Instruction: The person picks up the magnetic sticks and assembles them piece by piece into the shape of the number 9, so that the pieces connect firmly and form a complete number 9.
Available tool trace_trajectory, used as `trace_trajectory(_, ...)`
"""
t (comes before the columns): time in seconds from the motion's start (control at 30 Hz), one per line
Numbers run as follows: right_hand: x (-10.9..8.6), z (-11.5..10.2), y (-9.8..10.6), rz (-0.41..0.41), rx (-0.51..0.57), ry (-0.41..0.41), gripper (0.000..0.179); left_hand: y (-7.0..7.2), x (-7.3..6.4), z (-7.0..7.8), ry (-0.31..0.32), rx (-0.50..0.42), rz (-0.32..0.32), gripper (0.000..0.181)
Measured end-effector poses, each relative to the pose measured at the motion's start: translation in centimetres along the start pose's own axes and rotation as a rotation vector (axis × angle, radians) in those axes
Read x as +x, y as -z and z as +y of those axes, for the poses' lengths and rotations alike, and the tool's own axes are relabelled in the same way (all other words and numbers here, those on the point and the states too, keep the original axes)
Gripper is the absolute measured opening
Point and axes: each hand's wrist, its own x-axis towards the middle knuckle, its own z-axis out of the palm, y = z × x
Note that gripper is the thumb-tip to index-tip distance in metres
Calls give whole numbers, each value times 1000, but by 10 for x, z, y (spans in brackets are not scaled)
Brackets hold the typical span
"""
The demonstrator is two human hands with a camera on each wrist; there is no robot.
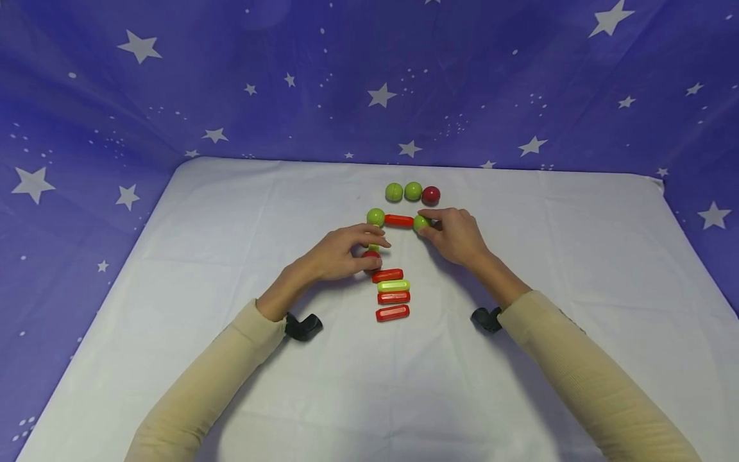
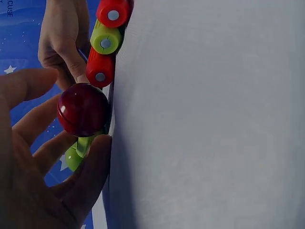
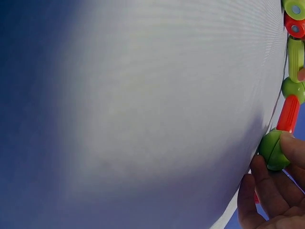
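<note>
One green ball, likely light, hard, slick, best gripped mid-sphere, is pinched by the right hand, left hand spread.

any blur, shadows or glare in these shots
head view: soft shadows on the white cloth beside the left sleeve and right sleeve; left wrist view: left hand dim, small glints on the red ball; right wrist view: blue area at the left edge blurred, green ball sharper
</note>
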Motion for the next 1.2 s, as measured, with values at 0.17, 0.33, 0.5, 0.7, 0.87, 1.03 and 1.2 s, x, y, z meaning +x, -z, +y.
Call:
trace_trajectory(0.17, 1, 1, -1, -4, -9, -5, 42, 0, 1, 0, -39, 86, -45, 35)
trace_trajectory(0.33, 1, 1, -1, -3, -2, -2, 42, -1, 2, -2, -25, 44, -14, 32)
trace_trajectory(0.5, 1, 1, -2, -1, 3, -1, 42, -4, 1, -5, -15, -27, 40, 32)
trace_trajectory(0.7, 1, 1, -1, 0, 4, -9, 42, -4, 0, -9, -34, -87, 89, 34)
trace_trajectory(0.87, 2, 0, -1, -3, 2, -7, 42, -4, -3, -11, -50, -127, 112, 33)
trace_trajectory(1.03, 1, 0, -1, -3, 7, -10, 42, -4, -7, -13, -42, -192, 158, 27)
trace_trajectory(1.2, 1, 0, -1, -2, 15, -12, 42, -6, -9, -14, -3, -235, 190, 25)
